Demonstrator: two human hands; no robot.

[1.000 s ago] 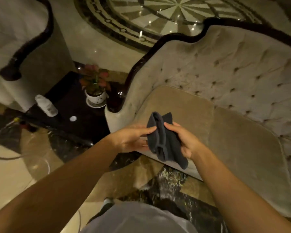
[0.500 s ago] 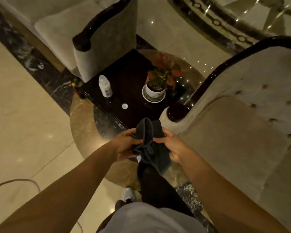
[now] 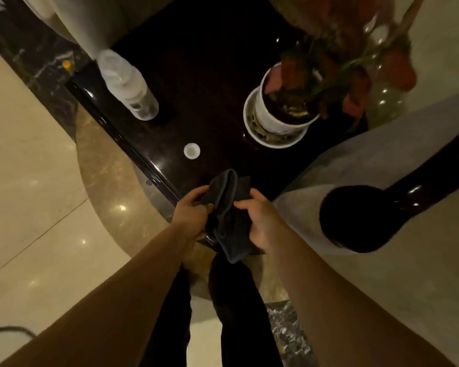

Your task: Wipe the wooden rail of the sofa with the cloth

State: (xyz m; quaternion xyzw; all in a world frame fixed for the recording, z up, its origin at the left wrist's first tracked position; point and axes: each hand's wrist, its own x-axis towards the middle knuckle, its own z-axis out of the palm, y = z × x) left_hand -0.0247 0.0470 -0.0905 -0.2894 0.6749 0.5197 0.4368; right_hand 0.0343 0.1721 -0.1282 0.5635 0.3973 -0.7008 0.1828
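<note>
Left hand (image 3: 192, 210) and right hand (image 3: 260, 221) both grip the dark cloth (image 3: 229, 215), bunched between them above the worktop (image 3: 196, 75) edge. The sofa's wooden rail (image 3: 355, 218) lies just right of the cloth, untouched.

Head camera looks steeply down, close above table (image 3: 217, 75).

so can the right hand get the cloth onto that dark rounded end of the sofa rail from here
Probably yes. The right hand holds the cloth together with the left hand, and the wooden rail ends just to its right with nothing between them. The left hand would likely need to let go first.
</note>
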